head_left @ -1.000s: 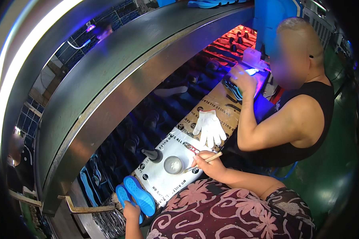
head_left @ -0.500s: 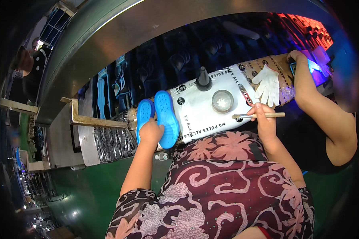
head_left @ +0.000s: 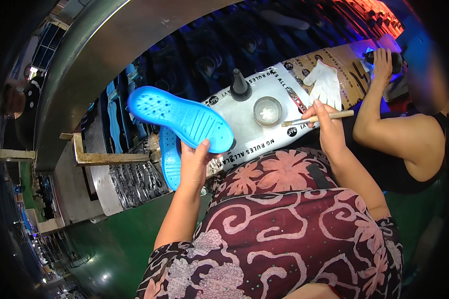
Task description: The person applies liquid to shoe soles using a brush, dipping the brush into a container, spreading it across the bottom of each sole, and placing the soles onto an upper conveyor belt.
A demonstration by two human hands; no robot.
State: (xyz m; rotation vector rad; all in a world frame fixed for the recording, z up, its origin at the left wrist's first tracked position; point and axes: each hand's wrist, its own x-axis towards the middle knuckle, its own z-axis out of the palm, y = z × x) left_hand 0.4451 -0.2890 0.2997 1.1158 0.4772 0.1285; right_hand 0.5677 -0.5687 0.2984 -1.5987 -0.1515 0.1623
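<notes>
**Sole raised, brush in hand**

Your left hand [head_left: 193, 164] grips the blue shoe sole [head_left: 179, 117] at centre-left, thumb pressed on its ribbed face, fingers hidden behind. A second blue sole [head_left: 169, 157] lies beneath it. Right of centre, your right hand [head_left: 327, 124] pinches a wooden brush [head_left: 317, 118] beside the small round dish [head_left: 267, 110].

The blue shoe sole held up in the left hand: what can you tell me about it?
The blue shoe sole is bright blue and looks like moulded rubber or foam. The face toward the camera has small dimples at the wide end and parallel ridges nearer the other end. It is lifted off the bench, lying roughly level, long axis running left to right. The left hand holds it from below, thumb on its near edge. A second blue sole sits just beneath it.
</notes>
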